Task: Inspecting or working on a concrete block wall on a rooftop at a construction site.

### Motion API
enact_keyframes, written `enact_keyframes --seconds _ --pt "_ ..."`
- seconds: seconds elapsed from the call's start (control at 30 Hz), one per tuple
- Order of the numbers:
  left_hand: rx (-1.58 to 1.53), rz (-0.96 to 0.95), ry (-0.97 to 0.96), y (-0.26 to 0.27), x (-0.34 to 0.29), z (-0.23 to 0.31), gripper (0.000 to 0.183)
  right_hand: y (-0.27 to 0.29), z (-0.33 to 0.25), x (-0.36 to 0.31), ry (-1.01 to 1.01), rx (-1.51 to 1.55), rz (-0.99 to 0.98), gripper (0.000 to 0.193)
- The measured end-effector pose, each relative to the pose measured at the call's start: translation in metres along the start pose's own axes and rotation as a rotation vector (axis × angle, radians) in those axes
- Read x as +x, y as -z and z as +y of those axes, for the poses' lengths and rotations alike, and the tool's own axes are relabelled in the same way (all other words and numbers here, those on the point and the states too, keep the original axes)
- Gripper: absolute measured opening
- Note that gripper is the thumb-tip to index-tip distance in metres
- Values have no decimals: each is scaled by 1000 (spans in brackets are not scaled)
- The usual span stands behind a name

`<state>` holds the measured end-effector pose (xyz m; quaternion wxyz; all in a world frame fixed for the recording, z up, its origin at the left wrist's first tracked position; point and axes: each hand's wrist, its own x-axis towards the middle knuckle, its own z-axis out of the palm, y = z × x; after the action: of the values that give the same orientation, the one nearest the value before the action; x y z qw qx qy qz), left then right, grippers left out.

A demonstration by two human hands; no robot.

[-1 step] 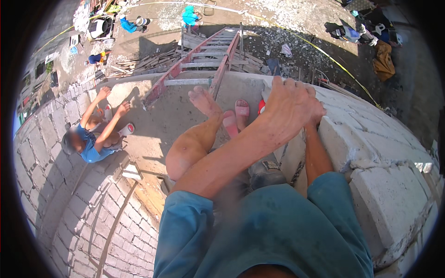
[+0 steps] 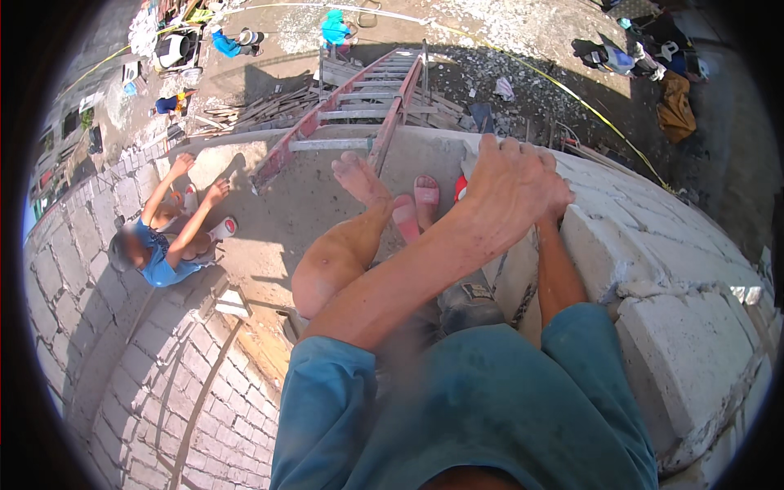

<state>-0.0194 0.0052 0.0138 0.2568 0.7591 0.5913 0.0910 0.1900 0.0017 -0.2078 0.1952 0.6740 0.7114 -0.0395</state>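
My left arm reaches across my body to the right. My left hand (image 2: pixel 510 175) has its fingers curled and lies over my right hand (image 2: pixel 557 208), beside the grey block wall (image 2: pixel 608 245). Most of my right hand is hidden behind the left, so its fingers do not show. What the curled left fingers close on is also hidden. My bare foot (image 2: pixel 359 175) is raised beside the foot of a red ladder (image 2: pixel 306 126) with pale rungs. Pink slippers (image 2: pixel 426 192) are on the concrete ledge, and toes show in one of them.
A person in a blue shirt (image 2: pixel 167 257) sits at the left against a block wall (image 2: pixel 82 237). Below the ledge lie wooden planks (image 2: pixel 273 110) and rubble. Other people (image 2: pixel 335 31) are on the ground beyond, near a yellow line (image 2: pixel 572 94). A brown sack (image 2: pixel 676 106) lies at far right.
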Motion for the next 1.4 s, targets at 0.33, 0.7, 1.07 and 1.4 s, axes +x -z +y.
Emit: enact_keyframes --seconds 0.33,0.7,1.07,1.4 --pt "14 -28 3 0 2 1 35 -4 4 1 16 -40 -33 18" --pt "23 -26 7 0 0 -1 35 -1 3 2 4 -39 -33 17" --pt "6 -21 9 -2 0 0 38 1 3 0 35 -32 -14 17" --pt "-3 -19 -2 -2 -1 0 38 2 1 -1 28 -13 26 17"
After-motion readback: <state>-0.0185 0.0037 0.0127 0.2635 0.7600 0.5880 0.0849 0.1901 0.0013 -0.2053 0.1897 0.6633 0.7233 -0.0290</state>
